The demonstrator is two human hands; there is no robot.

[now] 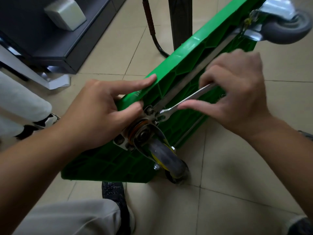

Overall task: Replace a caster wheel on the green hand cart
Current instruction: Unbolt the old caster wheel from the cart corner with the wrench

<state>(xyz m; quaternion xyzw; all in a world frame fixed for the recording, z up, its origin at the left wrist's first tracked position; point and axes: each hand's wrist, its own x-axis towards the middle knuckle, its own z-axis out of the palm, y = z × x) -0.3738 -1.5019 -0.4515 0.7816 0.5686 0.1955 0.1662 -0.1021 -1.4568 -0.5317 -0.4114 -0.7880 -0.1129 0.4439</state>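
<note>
— As the head camera looks down on the job, where do you log the green hand cart (177,65)?

— Tipped up on one long edge on the tiled floor (237,184), ribbed underside toward me. It runs from lower left to upper right of my view.

— And the caster wheel?

— Near end, low in the view. The grey caster wheel (167,160) sits in a metal fork, with its mounting plate (121,141) flat against the green underside. A second caster (286,29) is at the far end, upper right.

— Left hand?

— The left hand (101,112) grips the cart's upper rim just above the plate. The index finger lies straight along the rim, and the other fingers curl down over the edge beside a bolt head (149,110). I cannot tell whether they touch it.

— Right hand?

— The right hand (233,92) is closed round a silver wrench (186,99), fingers curled over the shank and thumb stretched along it. The wrench's open end is at the corner bolt (160,118) of the plate. Blur keeps me from saying whether it is fully seated.

— Surroundings?

— A dark shoe (115,192) and a grey trouser leg (67,217) are below the cart. Behind it stand a black post (181,21) and a dark cabinet (59,39).
</note>
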